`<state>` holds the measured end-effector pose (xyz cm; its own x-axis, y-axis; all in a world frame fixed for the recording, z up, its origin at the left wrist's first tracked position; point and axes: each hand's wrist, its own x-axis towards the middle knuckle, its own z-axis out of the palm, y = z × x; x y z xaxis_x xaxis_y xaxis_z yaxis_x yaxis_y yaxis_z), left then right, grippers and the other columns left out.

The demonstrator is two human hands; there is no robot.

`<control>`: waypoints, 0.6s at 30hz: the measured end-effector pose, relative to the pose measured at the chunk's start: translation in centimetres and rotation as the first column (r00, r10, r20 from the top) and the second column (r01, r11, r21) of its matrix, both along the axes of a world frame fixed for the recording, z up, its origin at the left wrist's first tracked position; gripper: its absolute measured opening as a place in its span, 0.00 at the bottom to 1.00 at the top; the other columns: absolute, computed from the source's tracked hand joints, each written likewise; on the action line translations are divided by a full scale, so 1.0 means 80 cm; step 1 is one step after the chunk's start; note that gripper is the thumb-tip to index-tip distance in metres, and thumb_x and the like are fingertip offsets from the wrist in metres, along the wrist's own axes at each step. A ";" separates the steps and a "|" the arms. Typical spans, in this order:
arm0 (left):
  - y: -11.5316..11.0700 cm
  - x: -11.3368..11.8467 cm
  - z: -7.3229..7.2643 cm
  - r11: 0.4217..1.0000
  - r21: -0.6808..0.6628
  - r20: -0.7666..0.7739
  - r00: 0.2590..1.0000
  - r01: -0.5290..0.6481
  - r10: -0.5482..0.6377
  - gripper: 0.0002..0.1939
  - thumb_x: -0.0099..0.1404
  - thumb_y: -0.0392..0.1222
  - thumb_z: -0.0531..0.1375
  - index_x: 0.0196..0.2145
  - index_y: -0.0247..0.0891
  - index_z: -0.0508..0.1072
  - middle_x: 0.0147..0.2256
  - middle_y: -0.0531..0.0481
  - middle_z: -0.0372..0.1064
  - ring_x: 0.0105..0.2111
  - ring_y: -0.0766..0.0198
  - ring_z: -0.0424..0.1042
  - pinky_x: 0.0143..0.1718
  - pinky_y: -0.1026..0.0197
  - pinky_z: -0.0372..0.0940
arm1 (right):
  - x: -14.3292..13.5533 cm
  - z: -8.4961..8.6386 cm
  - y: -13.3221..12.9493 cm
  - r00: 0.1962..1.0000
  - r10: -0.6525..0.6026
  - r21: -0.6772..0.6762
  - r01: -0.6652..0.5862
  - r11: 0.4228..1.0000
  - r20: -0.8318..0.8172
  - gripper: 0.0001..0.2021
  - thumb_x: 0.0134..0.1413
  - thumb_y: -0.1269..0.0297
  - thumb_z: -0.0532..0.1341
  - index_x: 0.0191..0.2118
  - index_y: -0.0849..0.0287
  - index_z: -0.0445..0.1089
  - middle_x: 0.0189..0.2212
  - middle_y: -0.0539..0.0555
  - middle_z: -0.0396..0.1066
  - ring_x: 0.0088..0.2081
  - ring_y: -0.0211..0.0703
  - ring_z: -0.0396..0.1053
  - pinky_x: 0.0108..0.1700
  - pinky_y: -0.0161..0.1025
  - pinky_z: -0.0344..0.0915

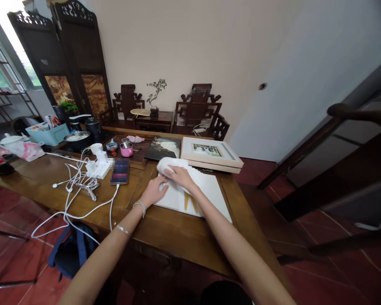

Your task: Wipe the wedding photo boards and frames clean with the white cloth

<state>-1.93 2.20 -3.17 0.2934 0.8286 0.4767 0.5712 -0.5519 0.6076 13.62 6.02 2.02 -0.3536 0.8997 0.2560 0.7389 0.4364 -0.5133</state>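
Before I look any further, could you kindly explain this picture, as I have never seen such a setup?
There is no machine here: these are a person's bare hands, seen from a camera worn on the head, looking forward and down. The right hand holds a bunched white cloth over a white panel lying on the wooden table. The left hand is at the panel's left side; its exact grip is unclear. Beyond the panel lies a framed picture. Farther left are a phone, a pink cup and a white power strip with tangled cables.
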 end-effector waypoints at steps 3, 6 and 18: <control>-0.001 0.000 0.002 1.000 -0.001 -0.001 1.000 0.004 -0.004 0.09 0.63 0.34 0.57 0.39 0.36 0.75 0.45 0.43 0.75 0.48 0.56 0.73 0.54 0.54 0.65 | -0.018 0.001 0.009 0.999 0.023 -0.010 -0.023 1.000 -0.030 0.17 0.63 0.56 0.52 0.47 0.57 0.74 0.49 0.57 0.74 0.51 0.56 0.69 0.52 0.47 0.61; 0.000 0.000 -0.002 1.000 -0.013 0.015 1.000 -0.018 0.019 0.09 0.62 0.35 0.58 0.40 0.35 0.75 0.50 0.40 0.72 0.53 0.54 0.70 0.58 0.52 0.62 | 0.025 -0.002 0.005 0.997 0.026 -0.024 -0.028 0.999 -0.068 0.20 0.64 0.55 0.50 0.47 0.59 0.74 0.49 0.56 0.74 0.50 0.53 0.70 0.52 0.46 0.62; 0.005 0.000 -0.007 1.000 -0.026 0.009 1.000 -0.003 0.003 0.12 0.62 0.35 0.57 0.42 0.33 0.75 0.53 0.38 0.69 0.58 0.53 0.64 0.61 0.50 0.58 | 0.159 -0.037 -0.176 0.983 0.080 0.120 -0.100 0.988 0.163 0.16 0.63 0.58 0.49 0.37 0.54 0.73 0.51 0.57 0.72 0.59 0.59 0.61 0.60 0.58 0.56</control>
<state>-1.96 2.56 -3.75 0.2865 0.8416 0.4579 0.5673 -0.5342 0.6268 26.37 -8.05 -0.90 -0.4767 0.8259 0.3011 0.7605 0.5592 -0.3300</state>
